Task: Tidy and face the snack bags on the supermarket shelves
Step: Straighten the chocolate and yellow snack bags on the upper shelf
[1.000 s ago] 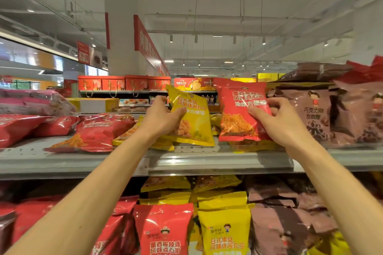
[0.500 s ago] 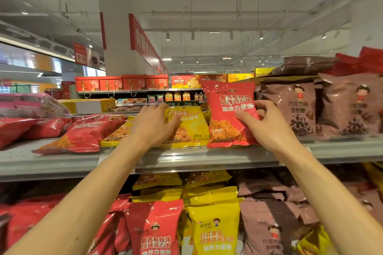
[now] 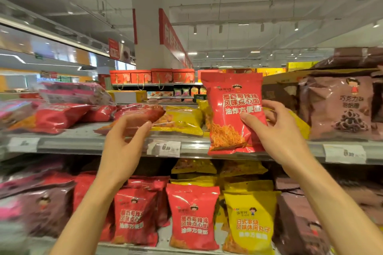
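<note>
Holding the red bag (image 3: 234,114) upright in your right hand (image 3: 275,130), you have it in front of the top shelf (image 3: 87,145), its lower edge hanging just past the shelf lip and its printed face turned toward you. Your thumb lies across the front of the pack and your other fingers curl round its right edge, so the grip is a firm side pinch; that is sound, since the bag is puffy and a squeeze in the middle would probably crush the noodles.

Your left hand (image 3: 126,143) is empty, fingers loosely spread and curved, hovering at the shelf lip just below a red bag lying flat (image 3: 143,112). Beside that one the yellow bags (image 3: 182,118) also lie flat.

The red bag appears to belong with the other red packs to the left, not among the yellow ones. To place it well, use your free hand to push the flat packs back or stand them up, making a gap. Then bring the bag across low over the shelf, set its bottom seam down first, and lean it back against the packs behind so it stays upright with the label forward. Keep it clear of the price tag (image 3: 165,148) on the lip so it does not catch.
</note>
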A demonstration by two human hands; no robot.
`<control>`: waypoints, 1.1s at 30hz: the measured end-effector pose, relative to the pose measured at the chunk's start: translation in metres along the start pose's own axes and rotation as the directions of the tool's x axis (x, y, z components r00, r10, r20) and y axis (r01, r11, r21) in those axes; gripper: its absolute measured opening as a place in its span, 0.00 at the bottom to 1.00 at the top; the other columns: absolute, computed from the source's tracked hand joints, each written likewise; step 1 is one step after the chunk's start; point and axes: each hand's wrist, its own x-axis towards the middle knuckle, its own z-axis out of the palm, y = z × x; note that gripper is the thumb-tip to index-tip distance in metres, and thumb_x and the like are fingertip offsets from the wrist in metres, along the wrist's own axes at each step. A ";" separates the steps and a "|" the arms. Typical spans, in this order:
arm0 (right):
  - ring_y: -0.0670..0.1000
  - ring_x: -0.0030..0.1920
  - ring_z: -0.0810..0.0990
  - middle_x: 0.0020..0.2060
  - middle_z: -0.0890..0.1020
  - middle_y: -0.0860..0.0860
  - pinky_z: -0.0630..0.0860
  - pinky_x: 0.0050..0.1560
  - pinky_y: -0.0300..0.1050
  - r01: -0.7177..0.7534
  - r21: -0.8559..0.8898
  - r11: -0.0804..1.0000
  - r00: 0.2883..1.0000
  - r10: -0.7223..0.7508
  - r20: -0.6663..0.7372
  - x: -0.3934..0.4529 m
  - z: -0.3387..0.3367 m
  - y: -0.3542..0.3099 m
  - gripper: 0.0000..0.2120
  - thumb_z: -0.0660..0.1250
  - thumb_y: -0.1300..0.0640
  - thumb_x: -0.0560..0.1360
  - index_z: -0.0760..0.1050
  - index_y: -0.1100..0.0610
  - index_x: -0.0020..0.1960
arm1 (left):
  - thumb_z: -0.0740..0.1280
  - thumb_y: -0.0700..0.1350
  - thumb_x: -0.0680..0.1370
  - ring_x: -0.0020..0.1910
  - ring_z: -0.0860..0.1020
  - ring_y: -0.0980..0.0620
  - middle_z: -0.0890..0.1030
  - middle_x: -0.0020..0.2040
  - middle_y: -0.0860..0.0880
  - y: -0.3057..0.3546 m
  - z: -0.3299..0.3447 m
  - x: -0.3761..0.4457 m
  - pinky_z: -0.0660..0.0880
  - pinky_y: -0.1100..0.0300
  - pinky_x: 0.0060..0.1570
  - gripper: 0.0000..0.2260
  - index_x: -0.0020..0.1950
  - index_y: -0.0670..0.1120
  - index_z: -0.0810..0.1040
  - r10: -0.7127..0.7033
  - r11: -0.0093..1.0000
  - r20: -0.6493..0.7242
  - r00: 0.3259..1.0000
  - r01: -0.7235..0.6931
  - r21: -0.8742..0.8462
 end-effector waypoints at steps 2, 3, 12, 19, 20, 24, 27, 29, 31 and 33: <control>0.43 0.49 0.86 0.55 0.85 0.47 0.84 0.51 0.50 -0.008 0.012 1.000 1.000 0.008 0.020 -0.010 0.020 -0.002 0.31 0.77 0.42 0.71 0.71 0.49 0.69 | 0.71 0.53 0.81 0.53 0.83 0.59 0.85 0.52 0.59 -0.009 -0.015 -0.007 0.78 0.56 0.53 0.03 0.54 0.59 0.82 -0.017 1.000 0.000 1.000 0.017 -0.016; 0.43 0.49 0.86 0.56 0.85 0.47 0.84 0.50 0.50 -0.007 0.020 1.000 1.000 0.007 0.030 -0.015 0.029 -0.003 0.30 0.77 0.43 0.71 0.71 0.48 0.69 | 0.71 0.55 0.80 0.54 0.83 0.59 0.85 0.52 0.59 -0.013 -0.023 -0.009 0.77 0.55 0.54 0.04 0.54 0.60 0.82 -0.019 1.000 0.006 1.000 0.019 -0.020; 0.41 0.51 0.86 0.55 0.85 0.45 0.82 0.49 0.41 -0.028 0.109 0.994 0.999 0.032 -0.035 -0.068 0.134 -0.036 0.30 0.76 0.43 0.70 0.72 0.48 0.68 | 0.69 0.57 0.78 0.53 0.84 0.57 0.86 0.52 0.59 -0.057 -0.123 0.008 0.80 0.50 0.56 0.06 0.55 0.62 0.82 -0.024 0.998 0.091 0.996 0.029 -0.061; 0.40 0.57 0.83 0.59 0.83 0.44 0.79 0.59 0.45 -0.057 0.080 0.995 0.995 0.063 -0.079 -0.101 0.229 -0.079 0.32 0.75 0.42 0.70 0.70 0.48 0.71 | 0.69 0.55 0.81 0.52 0.82 0.63 0.84 0.52 0.64 -0.086 -0.213 0.036 0.75 0.61 0.50 0.04 0.56 0.63 0.80 -0.025 1.000 0.142 0.990 0.026 -0.009; 0.38 0.56 0.82 0.59 0.83 0.42 0.79 0.59 0.43 -0.056 0.067 0.996 0.994 0.062 -0.086 -0.103 0.240 -0.085 0.32 0.75 0.42 0.70 0.70 0.48 0.71 | 0.69 0.55 0.81 0.53 0.81 0.64 0.83 0.53 0.65 -0.088 -0.223 0.041 0.75 0.63 0.49 0.04 0.56 0.62 0.80 -0.009 1.000 0.149 0.989 0.007 0.015; 0.34 0.52 0.82 0.57 0.81 0.39 0.79 0.54 0.40 -0.058 0.048 0.997 0.995 0.061 -0.080 -0.099 0.281 -0.106 0.28 0.75 0.43 0.73 0.69 0.46 0.69 | 0.69 0.50 0.81 0.55 0.79 0.61 0.83 0.52 0.61 -0.098 -0.253 0.065 0.75 0.60 0.55 0.05 0.56 0.58 0.80 0.072 0.986 0.141 0.987 -0.091 0.138; 0.39 0.52 0.83 0.56 0.81 0.40 0.81 0.51 0.41 -0.047 0.024 0.999 0.996 0.049 -0.078 -0.080 0.316 -0.120 0.28 0.74 0.42 0.75 0.67 0.45 0.70 | 0.70 0.45 0.81 0.60 0.75 0.51 0.81 0.56 0.52 -0.108 -0.264 0.090 0.70 0.53 0.62 0.05 0.56 0.51 0.83 0.156 0.929 0.132 0.979 -0.191 0.317; 0.43 0.55 0.83 0.58 0.80 0.42 0.82 0.56 0.48 -0.023 -0.014 1.000 0.998 0.022 -0.066 -0.065 0.340 -0.126 0.29 0.73 0.41 0.76 0.65 0.46 0.72 | 0.70 0.44 0.80 0.63 0.72 0.46 0.80 0.59 0.46 -0.117 -0.269 0.106 0.68 0.49 0.65 0.07 0.57 0.47 0.84 0.155 0.882 0.145 0.977 -0.203 0.424; 0.46 0.53 0.85 0.58 0.80 0.44 0.82 0.56 0.50 -0.005 -0.051 0.999 0.999 0.003 -0.043 -0.047 0.360 -0.130 0.31 0.71 0.40 0.77 0.63 0.46 0.74 | 0.70 0.45 0.81 0.66 0.71 0.42 0.80 0.61 0.44 -0.124 -0.272 0.117 0.67 0.44 0.67 0.10 0.61 0.46 0.84 0.133 0.845 0.171 0.976 -0.202 0.495; 0.45 0.44 0.86 0.52 0.78 0.39 0.83 0.47 0.44 0.006 -0.076 0.997 1.000 -0.008 -0.027 -0.030 0.378 -0.132 0.30 0.69 0.42 0.79 0.61 0.46 0.76 | 0.69 0.46 0.81 0.68 0.71 0.42 0.79 0.65 0.44 -0.132 -0.273 0.126 0.66 0.43 0.69 0.13 0.65 0.46 0.82 0.107 0.809 0.219 0.970 -0.213 0.547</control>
